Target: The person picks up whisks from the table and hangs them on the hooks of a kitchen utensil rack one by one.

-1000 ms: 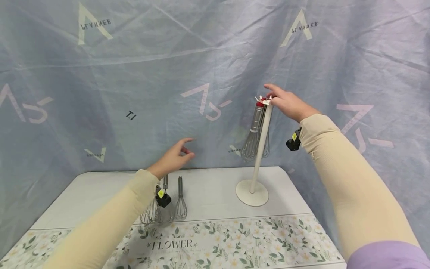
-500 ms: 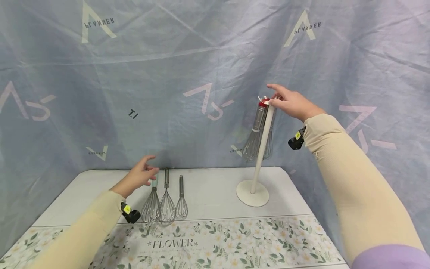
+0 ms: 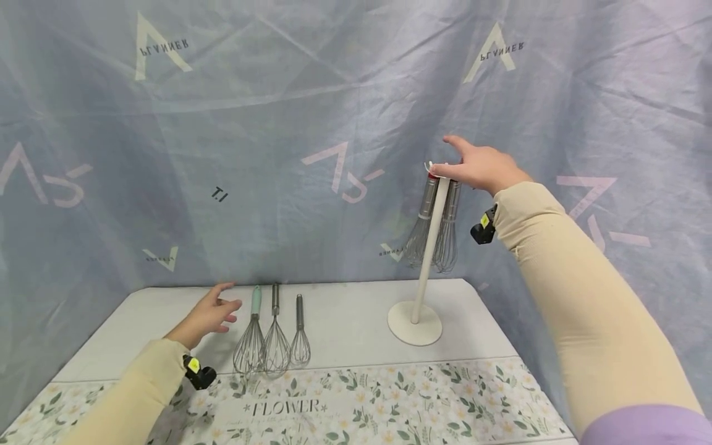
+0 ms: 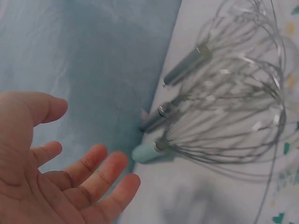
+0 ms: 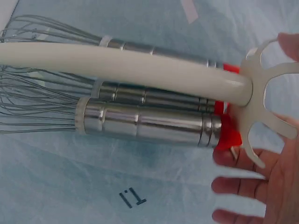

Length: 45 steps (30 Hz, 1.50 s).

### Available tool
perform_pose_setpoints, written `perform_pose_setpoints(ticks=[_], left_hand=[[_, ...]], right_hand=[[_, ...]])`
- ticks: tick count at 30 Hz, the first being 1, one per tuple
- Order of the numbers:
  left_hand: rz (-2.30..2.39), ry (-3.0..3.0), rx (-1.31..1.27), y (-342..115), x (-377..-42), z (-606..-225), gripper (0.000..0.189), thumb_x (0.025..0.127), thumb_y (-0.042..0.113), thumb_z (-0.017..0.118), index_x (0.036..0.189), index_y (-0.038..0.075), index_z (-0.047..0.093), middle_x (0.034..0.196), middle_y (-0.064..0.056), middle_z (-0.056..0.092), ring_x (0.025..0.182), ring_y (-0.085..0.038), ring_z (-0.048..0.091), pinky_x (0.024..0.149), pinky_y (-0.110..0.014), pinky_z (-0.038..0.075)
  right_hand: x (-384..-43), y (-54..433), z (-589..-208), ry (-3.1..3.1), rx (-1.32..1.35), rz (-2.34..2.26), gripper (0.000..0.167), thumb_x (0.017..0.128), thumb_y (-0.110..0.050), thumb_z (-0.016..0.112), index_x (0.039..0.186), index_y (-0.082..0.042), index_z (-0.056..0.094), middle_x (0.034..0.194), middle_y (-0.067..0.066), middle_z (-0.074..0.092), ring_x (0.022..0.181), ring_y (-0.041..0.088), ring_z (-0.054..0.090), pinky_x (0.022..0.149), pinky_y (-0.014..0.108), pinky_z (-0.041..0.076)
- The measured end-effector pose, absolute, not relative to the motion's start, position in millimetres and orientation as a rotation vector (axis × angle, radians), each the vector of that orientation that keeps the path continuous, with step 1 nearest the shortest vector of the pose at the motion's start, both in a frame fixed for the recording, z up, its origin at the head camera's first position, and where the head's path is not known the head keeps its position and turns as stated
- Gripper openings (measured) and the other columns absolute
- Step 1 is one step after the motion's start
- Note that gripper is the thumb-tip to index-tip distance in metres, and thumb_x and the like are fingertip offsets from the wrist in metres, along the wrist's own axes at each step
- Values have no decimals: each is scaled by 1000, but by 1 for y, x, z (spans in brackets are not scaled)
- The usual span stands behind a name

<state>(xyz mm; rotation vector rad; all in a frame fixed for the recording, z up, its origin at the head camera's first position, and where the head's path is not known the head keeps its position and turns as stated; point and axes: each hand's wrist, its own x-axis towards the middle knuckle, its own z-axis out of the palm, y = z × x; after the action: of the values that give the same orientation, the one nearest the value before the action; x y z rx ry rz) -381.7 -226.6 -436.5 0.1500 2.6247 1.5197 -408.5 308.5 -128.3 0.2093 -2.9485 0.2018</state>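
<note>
A white stand (image 3: 432,247) with a round base and a hooked top leans slightly in the head view. Metal-handled whisks (image 5: 154,123) with red ends hang from its hooks; three show in the right wrist view. At the top my right hand (image 3: 485,168) lays its thumb over the hooks, index finger raised, other fingers extended behind them. My left hand (image 3: 203,316), fingers spread and holding nothing, hovers left of three whisks lying side by side: a mint-handled whisk (image 3: 256,301), a metal-handled whisk (image 3: 275,299) and a smaller whisk (image 3: 300,312).
The white table (image 3: 350,321) has a flower-printed strip (image 3: 389,395) along its front. A grey-blue printed curtain (image 3: 267,154) hangs right behind the table's back edge. The stand's base (image 3: 402,324) rests near the right side.
My left hand has moved left and down, past the lying whisks. The hanging whisks have turned round the pole, and one now shows to its right. My right thumb has shifted left across the hooks.
</note>
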Motion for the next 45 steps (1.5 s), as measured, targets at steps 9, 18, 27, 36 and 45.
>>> perform_pose_setpoints(ticks=[9,18,27,36,45], left_hand=[[1531,2582,42,-229,-386,-464,75,106,31,52,159,0,9,142,-42,37,115,-51,59,81,-50,58],[1492,2543,-61,-219,-388,-478,77,106,33,52,160,2,7,144,-43,36,112,-45,61,76,-46,59],[1459,2500,-126,-208,-389,-487,81,103,37,56,160,2,10,139,-41,44,99,-39,65,72,-48,59],[1456,2489,-85,-201,-393,-489,78,103,34,55,160,5,11,140,-39,45,86,-33,65,63,-45,59],[1544,2504,-148,-191,-396,-494,76,101,27,58,159,0,16,121,-31,54,73,-25,57,53,-39,53]], right_hand=[[-405,290,-122,-2981,27,119,110,84,-88,31,165,-19,1,155,24,40,130,49,46,90,61,37],[-402,276,-118,-2995,-111,83,118,83,-88,30,162,-4,3,156,32,32,132,51,44,92,61,34],[-403,274,-121,-3003,-128,46,119,84,-89,22,161,-3,-5,152,38,34,129,55,45,91,60,39],[-414,297,-128,-2979,354,465,102,95,-77,33,162,-15,-12,166,26,7,151,47,12,116,65,19],[-420,310,-141,-2955,588,745,70,106,-50,36,164,-32,3,166,18,20,149,40,26,116,60,26]])
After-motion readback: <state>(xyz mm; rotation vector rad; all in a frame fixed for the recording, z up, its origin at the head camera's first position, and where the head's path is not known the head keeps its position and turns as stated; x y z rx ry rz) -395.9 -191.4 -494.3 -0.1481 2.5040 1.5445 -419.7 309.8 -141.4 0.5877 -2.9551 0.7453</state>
